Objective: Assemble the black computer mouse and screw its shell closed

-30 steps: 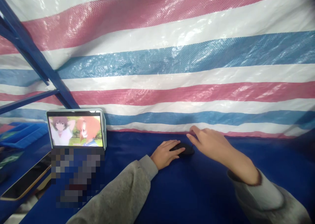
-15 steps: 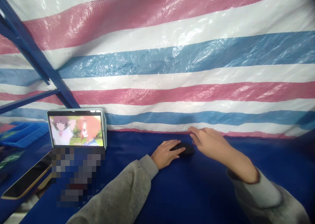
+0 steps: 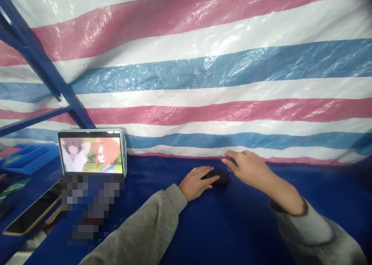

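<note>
A dark, rounded thing that looks like a computer mouse [image 3: 222, 177] lies on the blue tabletop [image 3: 221, 226]. My left hand [image 3: 197, 182] rests over its left end, with the fingers along the far side and the thumb on the near side, holding it down. Just beyond its right end hovers my right hand [image 3: 245, 167], thumb and index finger brought together in a pinch. A thin reddish bit shows below those fingertips, close to the mouse. It is too small to name, and the fingers hide most of it.
A tablet [image 3: 91, 155] in a pale case stands at the back left, playing a cartoon. Left of it are a blue plastic tray [image 3: 35, 160] and a phone [image 3: 35, 210]. A striped plastic sheet [image 3: 203, 109] and a blue metal frame [image 3: 49, 71] rise behind the table.
The index finger of my right hand has curled down a little towards the thumb. My left hand and the mouse stay put. The whole view has shifted slightly.
</note>
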A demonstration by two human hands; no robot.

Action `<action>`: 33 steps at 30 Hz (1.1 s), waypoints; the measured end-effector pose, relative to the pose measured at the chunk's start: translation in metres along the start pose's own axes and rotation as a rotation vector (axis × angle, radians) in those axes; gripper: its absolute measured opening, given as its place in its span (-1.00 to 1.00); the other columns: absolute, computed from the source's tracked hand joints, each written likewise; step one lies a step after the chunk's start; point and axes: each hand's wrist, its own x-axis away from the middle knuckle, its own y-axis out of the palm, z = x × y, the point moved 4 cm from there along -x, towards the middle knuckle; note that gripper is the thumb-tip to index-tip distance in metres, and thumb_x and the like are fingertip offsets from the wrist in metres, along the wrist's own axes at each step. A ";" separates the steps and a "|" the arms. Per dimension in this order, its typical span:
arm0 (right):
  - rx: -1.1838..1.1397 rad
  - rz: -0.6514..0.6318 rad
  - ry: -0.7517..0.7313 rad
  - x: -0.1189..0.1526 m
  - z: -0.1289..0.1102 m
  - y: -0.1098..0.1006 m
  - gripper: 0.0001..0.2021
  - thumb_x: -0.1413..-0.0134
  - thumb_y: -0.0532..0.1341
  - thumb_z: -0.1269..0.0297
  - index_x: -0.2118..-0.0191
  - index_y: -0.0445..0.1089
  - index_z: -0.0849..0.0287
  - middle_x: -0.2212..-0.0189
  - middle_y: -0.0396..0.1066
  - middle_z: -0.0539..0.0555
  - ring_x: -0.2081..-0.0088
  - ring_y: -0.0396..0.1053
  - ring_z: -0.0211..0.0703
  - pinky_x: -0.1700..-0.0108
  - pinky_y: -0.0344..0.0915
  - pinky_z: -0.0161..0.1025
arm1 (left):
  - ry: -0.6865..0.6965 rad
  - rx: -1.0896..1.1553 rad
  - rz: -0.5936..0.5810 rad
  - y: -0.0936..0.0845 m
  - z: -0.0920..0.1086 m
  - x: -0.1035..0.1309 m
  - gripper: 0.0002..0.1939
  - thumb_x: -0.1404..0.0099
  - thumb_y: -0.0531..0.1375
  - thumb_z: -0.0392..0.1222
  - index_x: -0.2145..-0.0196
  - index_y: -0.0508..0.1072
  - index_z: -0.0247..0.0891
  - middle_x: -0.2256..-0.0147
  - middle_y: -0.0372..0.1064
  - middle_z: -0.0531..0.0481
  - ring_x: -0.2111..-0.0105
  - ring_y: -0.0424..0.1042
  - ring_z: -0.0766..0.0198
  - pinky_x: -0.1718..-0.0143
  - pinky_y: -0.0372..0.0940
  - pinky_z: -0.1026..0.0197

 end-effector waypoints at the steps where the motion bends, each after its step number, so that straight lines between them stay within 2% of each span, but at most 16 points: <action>1: 0.007 0.005 0.005 0.000 0.000 0.000 -0.65 -0.25 -0.03 0.07 0.20 0.45 0.11 0.49 0.50 0.09 0.41 0.43 -0.10 0.41 0.08 -0.27 | 0.002 0.000 0.002 0.000 0.000 0.000 -0.61 -0.45 -0.01 -0.08 -0.20 0.24 -0.08 -0.23 0.11 -0.13 -0.22 0.14 0.12 -0.17 0.15 0.02; 6: 0.007 -0.009 0.007 -0.001 0.000 0.000 -0.52 -0.24 -0.07 -0.08 0.32 0.45 0.13 0.52 0.47 0.11 0.40 0.44 -0.05 0.43 0.06 -0.26 | -0.005 0.001 0.003 -0.001 0.000 0.000 -0.61 -0.45 -0.01 -0.07 -0.19 0.25 -0.08 -0.22 0.13 -0.13 -0.21 0.16 0.12 -0.16 0.16 0.02; 9: 0.000 -0.026 0.003 -0.001 -0.003 0.002 -0.50 -0.25 -0.09 -0.10 0.37 0.43 0.13 0.52 0.47 0.11 0.42 0.43 -0.07 0.45 0.04 -0.27 | -0.001 0.003 0.005 -0.001 0.000 -0.001 -0.61 -0.45 0.00 -0.07 -0.19 0.26 -0.09 -0.21 0.14 -0.15 -0.21 0.15 0.12 -0.16 0.16 0.03; 14: 0.033 -0.004 0.015 -0.002 -0.006 0.001 -0.58 -0.29 -0.09 0.00 0.32 0.38 0.15 0.48 0.48 0.11 0.42 0.43 -0.09 0.46 0.00 -0.28 | -0.001 0.007 0.012 -0.001 0.000 0.000 -0.61 -0.45 0.00 -0.07 -0.19 0.26 -0.09 -0.22 0.13 -0.13 -0.21 0.14 0.11 -0.17 0.15 0.03; 18: 0.037 0.014 -0.039 -0.004 -0.004 0.001 -0.65 -0.32 -0.09 0.15 0.32 0.37 0.14 0.51 0.48 0.07 0.43 0.42 -0.14 0.46 -0.02 -0.29 | -0.006 0.004 -0.003 0.000 0.000 -0.001 -0.61 -0.45 0.01 -0.08 -0.19 0.25 -0.08 -0.23 0.12 -0.13 -0.21 0.14 0.11 -0.16 0.15 0.02; 27: 0.134 0.018 0.004 -0.004 -0.002 0.004 -0.60 -0.30 -0.09 0.05 0.27 0.41 0.12 0.49 0.49 0.11 0.42 0.43 -0.06 0.46 -0.02 -0.27 | 0.008 0.005 -0.003 -0.002 0.001 -0.001 -0.61 -0.45 0.01 -0.09 -0.19 0.25 -0.09 -0.22 0.12 -0.15 -0.22 0.14 0.10 -0.18 0.14 0.01; 33: 0.086 -0.008 -0.018 0.001 -0.010 -0.003 -0.72 -0.24 -0.06 0.26 0.18 0.37 0.17 0.28 0.49 0.14 0.32 0.44 -0.08 0.39 0.05 -0.25 | 0.001 0.006 -0.002 -0.001 0.000 -0.001 -0.61 -0.46 -0.01 -0.08 -0.20 0.24 -0.08 -0.23 0.11 -0.14 -0.22 0.14 0.11 -0.18 0.14 0.01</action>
